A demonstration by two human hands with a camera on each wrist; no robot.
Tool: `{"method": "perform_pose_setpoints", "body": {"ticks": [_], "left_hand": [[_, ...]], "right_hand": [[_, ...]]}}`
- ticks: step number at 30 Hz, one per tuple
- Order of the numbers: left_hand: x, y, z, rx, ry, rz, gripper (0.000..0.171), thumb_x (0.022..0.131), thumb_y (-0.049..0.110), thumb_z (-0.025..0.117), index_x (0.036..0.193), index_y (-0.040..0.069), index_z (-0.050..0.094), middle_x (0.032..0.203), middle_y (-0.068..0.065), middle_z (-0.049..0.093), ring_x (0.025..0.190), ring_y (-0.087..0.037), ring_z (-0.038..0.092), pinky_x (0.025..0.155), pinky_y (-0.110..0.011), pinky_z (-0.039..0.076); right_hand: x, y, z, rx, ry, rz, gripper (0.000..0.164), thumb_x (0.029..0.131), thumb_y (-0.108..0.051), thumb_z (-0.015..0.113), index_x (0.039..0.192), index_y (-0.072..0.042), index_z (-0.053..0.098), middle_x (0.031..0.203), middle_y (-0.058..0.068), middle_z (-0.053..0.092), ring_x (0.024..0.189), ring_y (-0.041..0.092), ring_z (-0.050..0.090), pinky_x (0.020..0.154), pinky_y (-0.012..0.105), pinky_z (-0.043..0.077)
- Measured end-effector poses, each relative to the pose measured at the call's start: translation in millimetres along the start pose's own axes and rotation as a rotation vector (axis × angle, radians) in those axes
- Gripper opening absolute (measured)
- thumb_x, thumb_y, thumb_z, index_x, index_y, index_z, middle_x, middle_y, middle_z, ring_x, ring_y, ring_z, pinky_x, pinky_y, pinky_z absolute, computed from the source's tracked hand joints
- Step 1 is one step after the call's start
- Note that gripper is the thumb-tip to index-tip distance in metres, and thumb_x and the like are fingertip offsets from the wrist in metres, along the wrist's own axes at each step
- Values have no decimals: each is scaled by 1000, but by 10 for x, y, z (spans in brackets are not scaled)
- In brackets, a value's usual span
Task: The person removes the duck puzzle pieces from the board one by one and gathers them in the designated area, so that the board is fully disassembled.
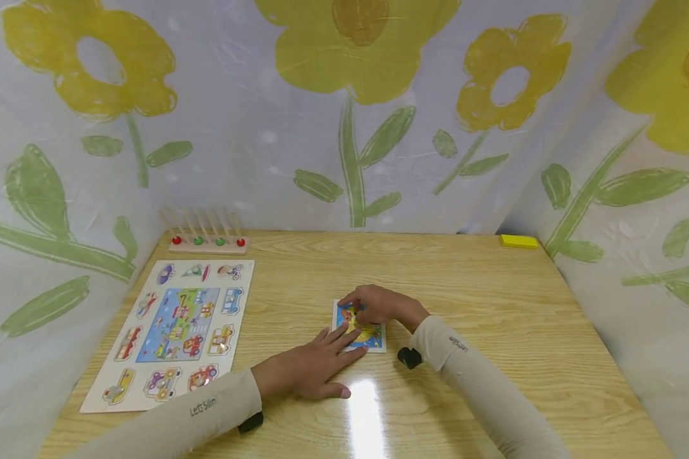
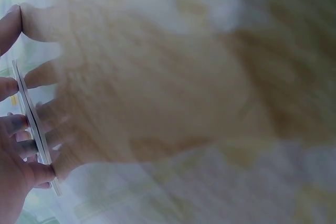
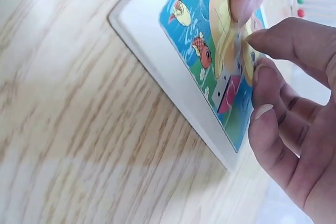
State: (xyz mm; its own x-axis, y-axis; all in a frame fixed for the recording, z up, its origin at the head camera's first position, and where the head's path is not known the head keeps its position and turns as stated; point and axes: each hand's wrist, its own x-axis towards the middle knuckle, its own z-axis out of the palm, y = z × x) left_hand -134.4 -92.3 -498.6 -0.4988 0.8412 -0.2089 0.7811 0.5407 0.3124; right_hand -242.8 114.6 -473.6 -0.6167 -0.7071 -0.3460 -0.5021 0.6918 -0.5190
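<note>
A small picture puzzle (image 1: 377, 345) with a white border lies on the table, showing blue water, fish and a large yellow figure. My left hand (image 1: 321, 366) is spread flat, its straight fingers lying across the puzzle's near left part. Over the far side my right hand (image 1: 376, 305) bends down with curled fingers. In the right wrist view, the right hand (image 3: 291, 85) pinches a yellow puzzle piece (image 3: 247, 69) at the picture, beside a fingertip of the left hand. The left wrist view is mostly blurred; fingers (image 2: 39, 74) show at its left edge.
To the left lies a large vehicle puzzle board (image 1: 110, 357). Behind it stands a peg rack (image 1: 209, 247) with red and green beads. A yellow block (image 1: 518, 241) sits at the back right corner. Flower-printed curtains (image 1: 235, 127) enclose the wooden table (image 1: 494, 306).
</note>
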Motion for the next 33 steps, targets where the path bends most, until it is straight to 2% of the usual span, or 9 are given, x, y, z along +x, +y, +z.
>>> {"method": "perform_pose_setpoints", "body": {"ticks": [9, 19, 26, 33], "left_hand": [[-24, -27, 6, -22, 1, -10, 77, 102, 59, 44, 162, 17, 20, 169, -15, 9, 155, -42, 4, 117, -64, 24], [-14, -23, 6, -27, 1, 1, 77, 102, 59, 44, 162, 17, 19, 169, -15, 9, 155, -42, 5, 117, -65, 24], [10, -25, 25, -12, -5, 1, 78, 102, 59, 44, 162, 18, 19, 169, -15, 9, 155, -42, 6, 117, -65, 24], [16, -23, 27, -15, -4, 4, 78, 101, 60, 43, 163, 18, 18, 169, -15, 9, 155, -41, 4, 117, -64, 24]], "right_hand": [[55, -43, -10, 55, -6, -3, 52, 90, 4, 63, 139, -11, 61, 97, 1, 64, 74, 13, 53, 65, 24, 46], [48, -56, 11, -1, 19, 48, 52, 90, -4, 68, 139, -16, 61, 114, 4, 63, 101, 19, 59, 89, 35, 52], [21, -81, 12, -38, 22, 51, 52, 90, -6, 69, 140, -16, 59, 123, 9, 59, 107, 23, 59, 89, 37, 53], [20, -101, 24, -48, 28, 66, 53, 89, -5, 69, 139, -16, 59, 120, 7, 58, 105, 21, 59, 91, 36, 53]]}}
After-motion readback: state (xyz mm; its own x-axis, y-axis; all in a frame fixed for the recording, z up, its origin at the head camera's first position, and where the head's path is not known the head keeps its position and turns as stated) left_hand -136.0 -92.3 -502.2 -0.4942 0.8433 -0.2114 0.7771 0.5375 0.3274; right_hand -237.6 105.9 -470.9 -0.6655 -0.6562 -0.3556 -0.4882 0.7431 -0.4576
